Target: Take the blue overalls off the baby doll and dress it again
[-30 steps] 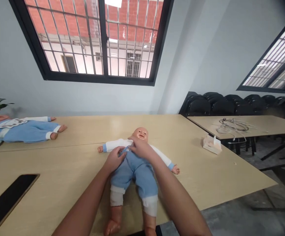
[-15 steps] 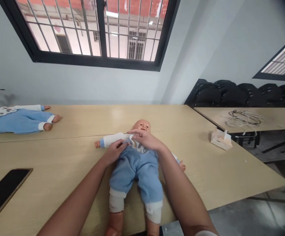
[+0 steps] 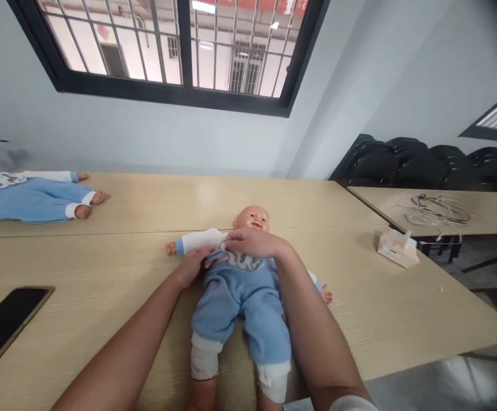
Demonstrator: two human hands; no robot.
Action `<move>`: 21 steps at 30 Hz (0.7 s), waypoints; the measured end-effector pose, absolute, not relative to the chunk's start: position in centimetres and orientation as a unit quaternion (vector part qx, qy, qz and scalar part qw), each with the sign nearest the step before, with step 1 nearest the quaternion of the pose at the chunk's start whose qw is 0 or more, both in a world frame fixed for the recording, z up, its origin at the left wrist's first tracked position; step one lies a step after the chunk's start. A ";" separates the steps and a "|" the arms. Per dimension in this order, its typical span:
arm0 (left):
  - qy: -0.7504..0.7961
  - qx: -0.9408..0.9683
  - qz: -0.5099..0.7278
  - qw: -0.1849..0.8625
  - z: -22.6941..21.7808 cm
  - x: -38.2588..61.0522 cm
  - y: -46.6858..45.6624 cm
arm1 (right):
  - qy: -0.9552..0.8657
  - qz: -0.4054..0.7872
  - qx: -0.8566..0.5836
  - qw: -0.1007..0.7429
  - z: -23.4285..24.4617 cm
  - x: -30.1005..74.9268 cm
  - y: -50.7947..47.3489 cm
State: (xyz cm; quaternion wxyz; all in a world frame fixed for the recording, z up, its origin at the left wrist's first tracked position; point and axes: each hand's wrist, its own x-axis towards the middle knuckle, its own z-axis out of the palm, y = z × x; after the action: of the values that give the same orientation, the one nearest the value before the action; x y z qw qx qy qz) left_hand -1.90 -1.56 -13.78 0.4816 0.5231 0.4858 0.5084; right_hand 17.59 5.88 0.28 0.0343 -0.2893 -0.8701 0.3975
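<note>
A baby doll lies on its back on the table, feet toward me. It wears a blue and white outfit with an animal face on the chest. My left hand is closed on the cloth at the doll's side, under its outstretched white sleeve. Across the upper chest, just below the doll's chin, lies my right hand. Its fingers are bent down together onto the outfit's edge near the left hand; the fingertips are partly hidden.
A second doll in similar clothes lies at the far left of the table. A phone rests at the near left. On the right stands a tissue box; beyond it are tangled cables and stacked black chairs.
My right hand's stretched index finger has bent down onto the outfit. My left hand has shifted slightly left along the doll's side. The view has tilted down and turned a little.
</note>
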 end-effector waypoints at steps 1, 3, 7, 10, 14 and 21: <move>0.475 0.519 0.505 0.500 -13.9 -2.0 -1.5 | -0.872 0.394 -0.287 0.043 0.3 17.6 5.9; 0.437 0.506 0.496 0.554 -13.8 -2.0 -1.5 | -0.876 0.383 -0.289 0.060 0.2 17.6 6.0; 0.401 0.428 0.537 0.607 -13.2 -1.7 -1.4 | -0.868 0.388 -0.306 0.046 -0.4 17.5 6.3; 0.397 0.394 0.574 0.598 -13.0 -1.6 -1.4 | -0.860 0.375 -0.345 0.025 -1.3 17.0 6.5; 0.400 0.433 0.567 0.576 -13.3 -1.6 -1.4 | -0.869 0.323 -0.362 0.099 -2.5 15.5 7.0; 0.489 0.480 0.621 0.379 -13.8 -0.6 -1.3 | -0.938 0.203 -0.281 0.028 -4.2 10.4 9.2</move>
State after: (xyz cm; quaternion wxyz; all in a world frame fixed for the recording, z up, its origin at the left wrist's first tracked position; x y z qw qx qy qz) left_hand -0.60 -1.33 -13.82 0.3793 0.4804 0.4894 0.6212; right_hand 10.40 9.20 -4.17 0.0278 -0.2809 -0.9376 0.2030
